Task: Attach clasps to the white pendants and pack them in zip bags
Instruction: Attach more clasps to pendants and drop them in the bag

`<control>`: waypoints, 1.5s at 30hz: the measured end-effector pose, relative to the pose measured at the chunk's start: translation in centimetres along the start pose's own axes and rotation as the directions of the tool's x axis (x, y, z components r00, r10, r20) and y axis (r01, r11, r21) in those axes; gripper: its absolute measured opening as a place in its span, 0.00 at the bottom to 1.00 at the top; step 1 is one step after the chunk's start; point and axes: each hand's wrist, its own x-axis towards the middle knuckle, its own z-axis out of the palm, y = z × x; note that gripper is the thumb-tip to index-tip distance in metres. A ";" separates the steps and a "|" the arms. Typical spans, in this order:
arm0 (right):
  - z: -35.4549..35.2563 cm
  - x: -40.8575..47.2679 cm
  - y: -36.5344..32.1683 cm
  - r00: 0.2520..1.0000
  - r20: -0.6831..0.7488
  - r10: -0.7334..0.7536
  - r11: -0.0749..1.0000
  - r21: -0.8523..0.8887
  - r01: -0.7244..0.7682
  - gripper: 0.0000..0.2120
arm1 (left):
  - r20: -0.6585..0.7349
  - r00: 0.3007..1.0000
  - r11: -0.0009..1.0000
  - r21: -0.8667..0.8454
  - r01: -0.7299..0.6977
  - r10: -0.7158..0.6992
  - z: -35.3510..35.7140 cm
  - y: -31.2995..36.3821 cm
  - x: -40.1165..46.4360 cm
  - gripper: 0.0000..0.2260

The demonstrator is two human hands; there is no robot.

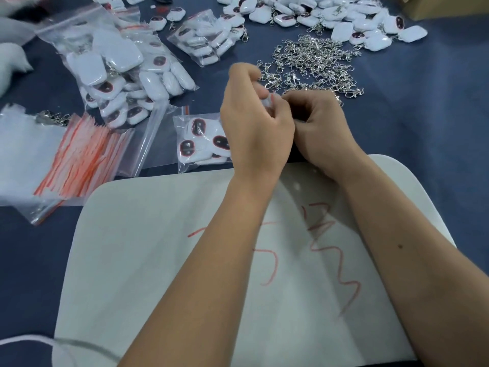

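My left hand [254,123] and my right hand [320,128] meet above the table's middle, fingers curled around a white pendant [267,101] of which only a sliver shows. Whether a clasp is between the fingers is hidden. Just beyond the hands lies a heap of silver clasps [312,62]. Loose white pendants [317,14] with dark faces are piled at the far right. A small zip bag with pendants [198,141] lies just left of my left hand. A stack of empty zip bags [79,154] with red strips sits at the left.
Larger filled zip bags [119,75] and another [209,41] lie at the back left. A white board with red scribbles [158,247] lies under my forearms on the dark blue cloth [423,115]. A cardboard box [449,6] stands at the far right corner. A white cable [39,340] runs at bottom left.
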 end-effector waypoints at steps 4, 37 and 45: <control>0.1 0.2 0.4 0.998 -0.007 0.059 0.998 0.020 -0.059 0.11 | -0.006 0.943 0.939 -0.093 0.331 -0.333 0.2 -0.3 0.6 0.26; -11.2 12.3 7.0 0.850 -0.515 0.116 0.542 -0.684 -0.488 0.18 | -0.008 0.975 0.975 -0.016 0.224 -0.224 1.6 0.3 -0.1 0.11; -2.7 4.5 0.2 0.950 -0.193 0.246 0.969 0.036 -0.244 0.03 | 0.122 0.955 0.963 0.016 0.269 -0.269 0.6 -1.6 1.5 0.07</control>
